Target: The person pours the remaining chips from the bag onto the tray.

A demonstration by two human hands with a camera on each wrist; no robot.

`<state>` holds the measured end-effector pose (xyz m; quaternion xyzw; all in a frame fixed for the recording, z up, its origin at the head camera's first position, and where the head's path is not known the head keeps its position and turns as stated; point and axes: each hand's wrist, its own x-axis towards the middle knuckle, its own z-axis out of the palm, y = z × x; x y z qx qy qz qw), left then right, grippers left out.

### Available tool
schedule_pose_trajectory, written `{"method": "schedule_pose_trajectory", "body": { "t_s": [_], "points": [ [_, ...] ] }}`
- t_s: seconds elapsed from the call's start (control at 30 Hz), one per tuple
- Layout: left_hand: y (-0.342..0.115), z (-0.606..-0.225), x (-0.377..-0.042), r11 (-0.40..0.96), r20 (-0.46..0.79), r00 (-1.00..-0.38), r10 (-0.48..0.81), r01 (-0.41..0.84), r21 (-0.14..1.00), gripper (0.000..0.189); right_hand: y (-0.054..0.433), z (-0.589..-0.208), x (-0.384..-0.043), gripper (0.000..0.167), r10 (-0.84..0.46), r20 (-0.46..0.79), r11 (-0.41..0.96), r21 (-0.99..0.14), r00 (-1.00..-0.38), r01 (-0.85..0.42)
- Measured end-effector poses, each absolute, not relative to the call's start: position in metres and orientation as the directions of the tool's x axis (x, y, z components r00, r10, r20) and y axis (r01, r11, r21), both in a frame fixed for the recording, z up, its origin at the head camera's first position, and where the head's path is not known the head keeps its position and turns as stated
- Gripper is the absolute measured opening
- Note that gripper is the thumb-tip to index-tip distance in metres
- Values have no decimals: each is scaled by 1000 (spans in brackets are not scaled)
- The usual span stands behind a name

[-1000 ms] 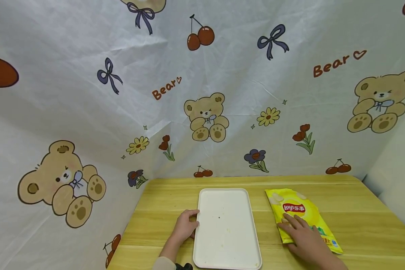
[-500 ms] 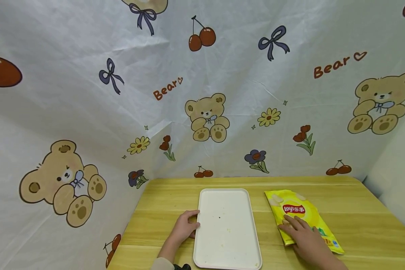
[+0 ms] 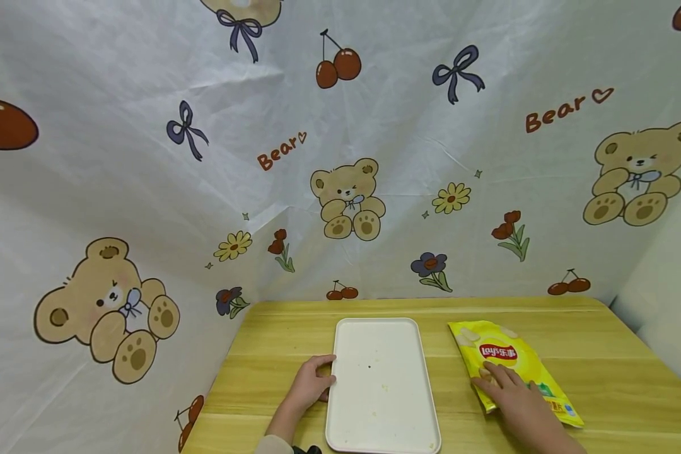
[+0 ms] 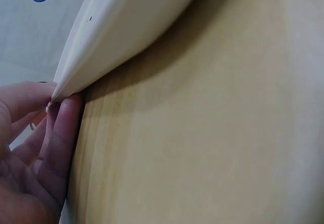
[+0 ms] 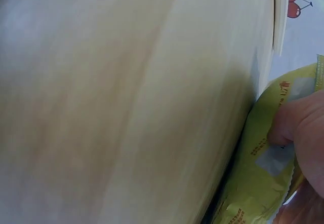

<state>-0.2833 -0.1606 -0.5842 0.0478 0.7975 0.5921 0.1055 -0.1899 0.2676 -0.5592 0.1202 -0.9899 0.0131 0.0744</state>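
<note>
A cream rectangular tray (image 3: 381,403) lies lengthwise on the table, with a dark speck and a few pale crumbs on it. My left hand (image 3: 308,384) pinches its left rim; the left wrist view has the thumb and fingers of that hand (image 4: 38,153) on either side of the tray's edge (image 4: 121,26). To the right lies a yellow Lay's potato chip bag (image 3: 516,360), slanted. Over its lower left part my right hand (image 3: 519,403) spreads its fingers. From the right wrist, the thumb (image 5: 291,122) presses into the bag's side (image 5: 253,183), gripping it; the other fingers are mostly hidden.
The wood-grain table (image 3: 284,328) carries both things, with a strip of bare wood between tray and bag. Behind and to the left hangs a white cloth (image 3: 408,145) printed with bears, bows and cherries. A pale surface (image 3: 669,302) borders the right side.
The chip bag has slid slightly to the right along with my right hand. My left hand and the tray stay as they were.
</note>
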Motion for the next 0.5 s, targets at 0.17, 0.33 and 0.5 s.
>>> {"method": "schedule_pose_trajectory", "body": {
  "t_s": [0.17, 0.33, 0.5],
  "points": [
    [-160, -584, -283, 299, -111, -973, 200, -47, 953, 49, 270, -560, -188, 49, -251, 183, 968, 18, -951, -252],
    [-160, -583, -282, 306, -112, -974, 198, -47, 951, 48, 271, -557, -186, 52, -263, 200, 965, 39, -944, -261],
    [-160, -583, -282, 301, -110, -974, 197, -47, 953, 48, 270, -554, -184, 54, -273, 214, 962, 66, -938, -265]
  ]
}}
